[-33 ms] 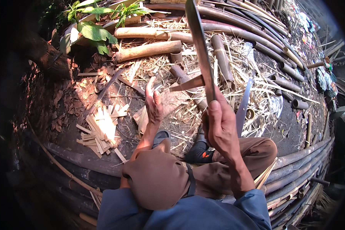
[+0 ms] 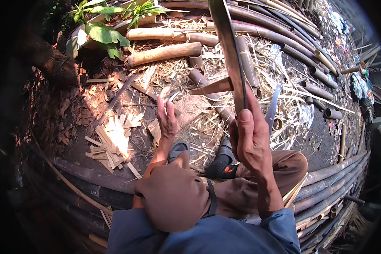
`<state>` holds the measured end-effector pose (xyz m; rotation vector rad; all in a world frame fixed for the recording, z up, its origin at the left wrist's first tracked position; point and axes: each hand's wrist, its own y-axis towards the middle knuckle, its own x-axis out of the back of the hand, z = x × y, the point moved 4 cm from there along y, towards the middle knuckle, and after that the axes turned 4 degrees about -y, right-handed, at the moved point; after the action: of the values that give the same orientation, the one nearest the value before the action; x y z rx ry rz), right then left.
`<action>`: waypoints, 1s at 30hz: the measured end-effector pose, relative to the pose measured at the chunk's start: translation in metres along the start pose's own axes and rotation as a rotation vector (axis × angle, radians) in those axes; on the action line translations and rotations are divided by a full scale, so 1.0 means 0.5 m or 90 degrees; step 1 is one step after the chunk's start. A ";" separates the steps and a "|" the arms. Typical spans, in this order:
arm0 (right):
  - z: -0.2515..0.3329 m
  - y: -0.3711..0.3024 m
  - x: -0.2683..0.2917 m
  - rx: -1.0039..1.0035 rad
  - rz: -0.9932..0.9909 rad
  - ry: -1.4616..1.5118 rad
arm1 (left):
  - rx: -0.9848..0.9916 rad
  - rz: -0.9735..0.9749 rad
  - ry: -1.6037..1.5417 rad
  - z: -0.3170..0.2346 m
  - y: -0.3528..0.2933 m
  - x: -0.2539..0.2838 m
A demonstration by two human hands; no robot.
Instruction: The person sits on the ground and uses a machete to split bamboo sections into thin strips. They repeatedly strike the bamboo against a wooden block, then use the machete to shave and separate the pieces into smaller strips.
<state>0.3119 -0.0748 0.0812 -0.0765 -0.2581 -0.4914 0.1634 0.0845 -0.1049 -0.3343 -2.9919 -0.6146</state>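
My right hand (image 2: 253,135) is closed around the handle of a machete (image 2: 229,46), its long dark blade raised upright. A flat, tapering brown piece (image 2: 211,87), seemingly split bamboo, juts left from the blade; it looks stuck on the edge, though I cannot tell for certain. To the left, my left hand (image 2: 167,119) is held up with fingers apart and nothing in it. It is beside a wooden block (image 2: 188,112) on the ground between my feet.
Split bamboo pieces (image 2: 110,144) lie in a pile at left. A saw blade (image 2: 273,106) stands right of my right hand. Cut bamboo lengths (image 2: 165,54) and shavings (image 2: 258,63) spread ahead. Long bamboo poles (image 2: 326,180) lie at both sides.
The machete and my right hand have shifted a little to the right, and the brown piece has moved along with the blade. My left hand has moved slightly left.
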 end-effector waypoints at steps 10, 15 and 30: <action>-0.011 0.029 0.005 0.047 0.035 -0.120 | 0.050 -0.117 -0.015 0.005 -0.003 0.108; -0.206 0.080 -0.030 -0.037 0.050 -0.132 | -0.093 -0.041 -0.069 -0.073 0.061 0.033; -0.258 0.185 0.040 -0.005 0.065 -0.177 | -0.444 0.315 0.231 -0.244 0.186 -0.263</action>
<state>0.4020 -0.0200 -0.0389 -0.1649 -0.5217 -0.3789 0.3153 0.0936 0.0283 -0.8493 -2.1421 -1.4349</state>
